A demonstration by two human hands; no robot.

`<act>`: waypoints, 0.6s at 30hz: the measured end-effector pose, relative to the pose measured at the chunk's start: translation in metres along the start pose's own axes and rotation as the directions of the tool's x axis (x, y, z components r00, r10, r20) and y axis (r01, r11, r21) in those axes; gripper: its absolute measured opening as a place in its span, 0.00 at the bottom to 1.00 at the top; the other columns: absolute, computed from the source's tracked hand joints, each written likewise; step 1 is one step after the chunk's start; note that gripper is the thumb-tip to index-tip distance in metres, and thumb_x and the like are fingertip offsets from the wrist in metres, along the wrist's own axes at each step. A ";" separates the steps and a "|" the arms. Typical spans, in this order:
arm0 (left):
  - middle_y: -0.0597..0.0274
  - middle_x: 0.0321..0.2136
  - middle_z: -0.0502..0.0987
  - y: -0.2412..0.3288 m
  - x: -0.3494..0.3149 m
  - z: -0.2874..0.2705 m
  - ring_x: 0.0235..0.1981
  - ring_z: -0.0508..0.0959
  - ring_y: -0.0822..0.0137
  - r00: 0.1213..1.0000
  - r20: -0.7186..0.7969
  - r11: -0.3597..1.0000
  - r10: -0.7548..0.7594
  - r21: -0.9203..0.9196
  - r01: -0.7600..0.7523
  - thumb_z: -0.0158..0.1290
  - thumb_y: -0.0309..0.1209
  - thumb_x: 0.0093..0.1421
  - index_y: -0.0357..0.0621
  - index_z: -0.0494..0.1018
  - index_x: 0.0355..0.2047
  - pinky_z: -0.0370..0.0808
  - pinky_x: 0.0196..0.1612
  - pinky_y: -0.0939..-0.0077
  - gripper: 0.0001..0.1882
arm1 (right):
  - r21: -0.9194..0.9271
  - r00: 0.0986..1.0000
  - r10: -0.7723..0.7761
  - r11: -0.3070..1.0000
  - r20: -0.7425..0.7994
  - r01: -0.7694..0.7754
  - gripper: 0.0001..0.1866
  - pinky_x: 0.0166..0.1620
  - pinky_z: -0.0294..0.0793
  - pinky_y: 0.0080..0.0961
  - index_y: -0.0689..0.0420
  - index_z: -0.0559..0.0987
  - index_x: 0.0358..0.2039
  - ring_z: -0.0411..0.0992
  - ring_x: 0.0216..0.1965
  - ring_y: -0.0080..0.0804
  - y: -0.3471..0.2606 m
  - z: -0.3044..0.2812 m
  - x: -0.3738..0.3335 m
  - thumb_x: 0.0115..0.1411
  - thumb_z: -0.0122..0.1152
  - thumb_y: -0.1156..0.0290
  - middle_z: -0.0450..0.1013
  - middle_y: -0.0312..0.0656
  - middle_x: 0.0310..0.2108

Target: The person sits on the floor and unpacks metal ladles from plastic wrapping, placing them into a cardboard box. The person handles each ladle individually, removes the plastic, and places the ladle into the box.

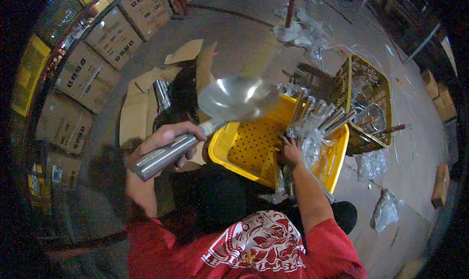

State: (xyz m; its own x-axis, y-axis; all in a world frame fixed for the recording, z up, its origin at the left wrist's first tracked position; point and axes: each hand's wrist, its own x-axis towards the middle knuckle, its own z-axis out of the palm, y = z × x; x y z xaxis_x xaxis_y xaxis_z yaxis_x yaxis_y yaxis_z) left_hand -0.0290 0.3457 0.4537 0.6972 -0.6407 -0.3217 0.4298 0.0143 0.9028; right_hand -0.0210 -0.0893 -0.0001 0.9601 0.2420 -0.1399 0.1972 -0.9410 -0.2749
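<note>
My left hand is closed around the thick, shiny tubular handle of a steel ladle. Its wide, shallow bowl points away from me, above the near left edge of a yellow perforated plastic basket. My right hand reaches into that basket with its fingers apart, beside several steel utensils wrapped in clear plastic. Their tubular handles stick up at the basket's far right side. Part of the right hand's contact with the wrapped utensils is hard to make out.
An opened cardboard box on the left holds metal pieces. Beyond the basket, at right, a yellow crate holds wire-like metal items. Crumpled plastic lies on the floor. Stacked cartons line the left; a red post stands ahead.
</note>
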 end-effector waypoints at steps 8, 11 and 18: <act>0.54 0.35 0.76 -0.007 0.045 0.016 0.29 0.79 0.67 0.962 0.236 0.990 0.139 0.001 -0.143 0.49 0.71 0.54 0.38 0.63 0.62 0.79 0.31 0.74 0.51 | 0.021 0.991 0.019 1.000 0.131 -0.022 0.22 0.63 0.64 0.61 0.31 0.77 0.55 0.54 0.68 0.54 -0.011 -0.019 -0.002 0.59 0.60 0.50 0.55 0.31 0.70; 0.54 0.36 0.75 -0.007 0.052 0.025 0.31 0.78 0.67 0.944 0.200 0.960 0.261 -0.152 -0.233 0.53 0.65 0.56 0.39 0.59 0.64 0.78 0.32 0.73 0.48 | -0.009 0.994 0.008 1.000 0.105 -0.007 0.23 0.61 0.66 0.61 0.31 0.77 0.56 0.54 0.68 0.54 -0.013 -0.020 -0.004 0.58 0.61 0.50 0.55 0.30 0.70; 0.66 0.33 0.75 0.009 0.069 0.051 0.29 0.76 0.72 0.880 0.052 0.755 0.473 0.492 -0.434 0.71 0.47 0.47 0.48 0.70 0.51 0.74 0.33 0.78 0.35 | -0.037 0.993 -0.003 0.999 0.118 0.007 0.25 0.61 0.67 0.60 0.32 0.77 0.56 0.53 0.68 0.53 -0.014 -0.022 -0.004 0.57 0.63 0.52 0.53 0.29 0.70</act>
State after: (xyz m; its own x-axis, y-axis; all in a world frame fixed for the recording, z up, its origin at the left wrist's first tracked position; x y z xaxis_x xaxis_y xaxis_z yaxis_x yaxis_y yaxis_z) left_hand -0.0064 0.2623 0.4546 0.7867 -0.5966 0.1584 -0.2607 -0.0886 0.9614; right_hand -0.0232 -0.0818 0.0250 0.9293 0.2710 -0.2509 0.2114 -0.9474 -0.2403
